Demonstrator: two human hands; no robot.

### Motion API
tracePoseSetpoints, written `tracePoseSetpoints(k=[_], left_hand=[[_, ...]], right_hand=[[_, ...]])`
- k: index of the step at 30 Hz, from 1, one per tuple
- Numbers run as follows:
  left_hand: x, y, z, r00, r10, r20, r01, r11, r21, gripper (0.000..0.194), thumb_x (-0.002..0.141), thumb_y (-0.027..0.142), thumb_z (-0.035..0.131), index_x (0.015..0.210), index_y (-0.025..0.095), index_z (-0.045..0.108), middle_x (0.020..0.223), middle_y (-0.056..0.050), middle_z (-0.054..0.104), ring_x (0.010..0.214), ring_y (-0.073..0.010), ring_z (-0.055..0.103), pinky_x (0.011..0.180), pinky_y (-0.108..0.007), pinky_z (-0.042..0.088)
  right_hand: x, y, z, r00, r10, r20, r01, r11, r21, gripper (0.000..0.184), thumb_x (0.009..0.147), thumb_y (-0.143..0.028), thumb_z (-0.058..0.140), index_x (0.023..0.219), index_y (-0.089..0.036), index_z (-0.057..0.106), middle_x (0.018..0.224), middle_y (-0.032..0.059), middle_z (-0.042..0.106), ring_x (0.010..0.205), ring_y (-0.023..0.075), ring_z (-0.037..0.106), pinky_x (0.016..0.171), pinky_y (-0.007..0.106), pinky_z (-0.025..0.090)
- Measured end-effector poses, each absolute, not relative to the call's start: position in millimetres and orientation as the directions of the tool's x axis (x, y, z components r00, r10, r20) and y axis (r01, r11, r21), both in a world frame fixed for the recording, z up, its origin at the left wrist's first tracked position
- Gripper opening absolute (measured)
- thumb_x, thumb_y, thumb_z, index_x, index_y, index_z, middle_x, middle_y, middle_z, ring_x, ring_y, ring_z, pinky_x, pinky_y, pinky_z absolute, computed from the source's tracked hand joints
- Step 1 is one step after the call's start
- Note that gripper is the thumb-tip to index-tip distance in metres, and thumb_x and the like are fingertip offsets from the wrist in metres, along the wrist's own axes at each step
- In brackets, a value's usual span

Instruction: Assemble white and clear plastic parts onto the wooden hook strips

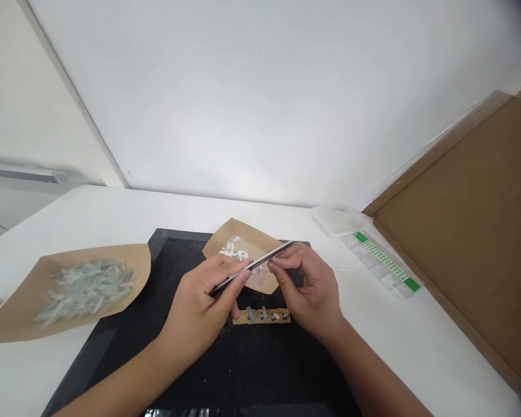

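Observation:
My left hand (pixel 204 295) pinches a thin flat strip (pixel 260 260), dark on its face and pale along one edge, tilted up to the right. The fingertips of my right hand (pixel 310 284) are pressed together against the strip's lower side; whatever small thing they hold is hidden. Just below my hands lies a narrow brown cardboard strip (pixel 239 319) carrying several small pieces, some clear, some white, with dark shiny spots. Behind the hands sits a brown paper tray (pixel 260 234) with small white bits in it.
A larger brown paper tray (pixel 139 255) full of clear greenish slivers stands at the left. Under my hands lies a black mat (pixel 252 370) on the white table (pixel 191 205). A clear compartment box (pixel 380 263) with a green label rests at the right, beside a big cardboard panel (pixel 473 231).

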State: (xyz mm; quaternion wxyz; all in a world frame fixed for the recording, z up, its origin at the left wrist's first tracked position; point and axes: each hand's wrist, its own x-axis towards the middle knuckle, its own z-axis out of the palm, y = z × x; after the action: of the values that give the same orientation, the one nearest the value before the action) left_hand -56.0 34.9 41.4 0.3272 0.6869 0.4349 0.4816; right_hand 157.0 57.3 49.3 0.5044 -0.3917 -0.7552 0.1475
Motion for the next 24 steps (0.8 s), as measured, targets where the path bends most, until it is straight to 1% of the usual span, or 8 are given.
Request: tracePoseSetpoints(k=[3, 5, 7, 10, 15, 19, 22, 24], left_hand=[[-54.4, 35.4, 42.7, 0.155, 0.904, 0.399, 0.312, -0.428, 0.848, 0.024, 0.103, 0.028, 0.063, 0.118, 0.024, 0.081, 0.076, 0.002, 0.07, 0.051, -0.0089, 0.065, 0.06, -0.023, 0.058], [-53.3, 34.6, 43.0, 0.163, 0.888, 0.429, 0.326, -0.459, 0.826, 0.022, 0.103, 0.025, 0.063, 0.11, 0.023, 0.083, 0.068, 0.002, 0.065, 0.054, -0.0106, 0.066, 0.058, -0.023, 0.056], [-52.4, 33.3, 42.8, 0.167, 0.874, 0.457, 0.325, -0.487, 0.811, 0.022, 0.102, 0.023, 0.062, 0.108, 0.021, 0.083, 0.071, 0.0, 0.065, 0.055, -0.0103, 0.064, 0.054, -0.021, 0.054], [-51.5, 31.4, 42.3, 0.167, 0.853, 0.494, 0.318, -0.521, 0.792, 0.024, 0.102, 0.018, 0.062, 0.116, 0.02, 0.081, 0.084, -0.003, 0.07, 0.05, -0.0073, 0.06, 0.05, -0.02, 0.053], [-50.8, 31.8, 41.7, 0.165, 0.82, 0.548, 0.337, -0.569, 0.751, 0.023, 0.101, 0.014, 0.062, 0.114, 0.019, 0.081, 0.08, -0.003, 0.067, 0.058, -0.01, 0.064, 0.052, -0.019, 0.053], [-51.2, 31.8, 41.4, 0.157, 0.796, 0.584, 0.374, -0.596, 0.711, 0.024, 0.101, 0.012, 0.062, 0.115, 0.018, 0.08, 0.087, -0.006, 0.069, 0.065, -0.0114, 0.066, 0.052, -0.019, 0.053], [-51.0, 30.1, 42.7, 0.154, 0.784, 0.602, 0.387, -0.608, 0.693, 0.028, 0.101, 0.011, 0.061, 0.12, 0.019, 0.079, 0.087, -0.006, 0.068, 0.071, -0.0125, 0.069, 0.053, -0.018, 0.053], [-50.7, 29.4, 43.9, 0.156, 0.782, 0.604, 0.391, -0.61, 0.689, 0.028, 0.101, 0.01, 0.06, 0.12, 0.02, 0.079, 0.084, -0.005, 0.068, 0.07, -0.0126, 0.069, 0.053, -0.018, 0.053]], right_hand=[[153.5, 56.9, 46.9, -0.188, 0.701, 0.688, 0.516, 0.666, -0.538, 0.016, 0.096, -0.009, 0.065, 0.092, -0.024, 0.062, 0.084, 0.002, 0.064, 0.08, 0.0182, 0.063, 0.069, 0.033, 0.051], [150.0, 56.8, 44.1, -0.2, 0.67, 0.715, 0.555, 0.679, -0.481, 0.018, 0.096, -0.007, 0.062, 0.092, -0.024, 0.058, 0.083, 0.0025, 0.062, 0.078, 0.0191, 0.061, 0.067, 0.033, 0.049], [146.7, 56.8, 41.2, -0.231, 0.64, 0.733, 0.574, 0.698, -0.428, 0.02, 0.095, -0.006, 0.06, 0.089, -0.024, 0.054, 0.079, 0.0025, 0.06, 0.075, 0.0197, 0.058, 0.065, 0.034, 0.046], [143.4, 57.2, 39.3, -0.273, 0.614, 0.74, 0.575, 0.721, -0.387, 0.023, 0.094, -0.006, 0.06, 0.085, -0.025, 0.05, 0.074, 0.0013, 0.058, 0.07, 0.0198, 0.054, 0.063, 0.034, 0.042], [141.8, 59.4, 41.4, -0.219, 0.639, 0.737, 0.591, 0.689, -0.421, 0.021, 0.096, -0.006, 0.057, 0.091, -0.025, 0.049, 0.08, 0.0027, 0.058, 0.074, 0.0202, 0.055, 0.065, 0.034, 0.043], [141.6, 59.3, 42.9, -0.283, 0.653, 0.702, 0.581, 0.699, -0.416, 0.023, 0.096, -0.008, 0.058, 0.084, -0.024, 0.047, 0.075, 0.0008, 0.054, 0.069, 0.0188, 0.052, 0.062, 0.033, 0.04], [143.0, 60.2, 43.9, -0.243, 0.675, 0.697, 0.575, 0.679, -0.457, 0.021, 0.097, -0.009, 0.058, 0.086, -0.024, 0.048, 0.075, 0.0003, 0.052, 0.069, 0.0187, 0.051, 0.063, 0.033, 0.039], [143.9, 61.0, 43.8, -0.227, 0.687, 0.69, 0.565, 0.67, -0.481, 0.02, 0.097, -0.01, 0.057, 0.087, -0.024, 0.049, 0.076, 0.0001, 0.053, 0.07, 0.0186, 0.053, 0.063, 0.032, 0.041]])
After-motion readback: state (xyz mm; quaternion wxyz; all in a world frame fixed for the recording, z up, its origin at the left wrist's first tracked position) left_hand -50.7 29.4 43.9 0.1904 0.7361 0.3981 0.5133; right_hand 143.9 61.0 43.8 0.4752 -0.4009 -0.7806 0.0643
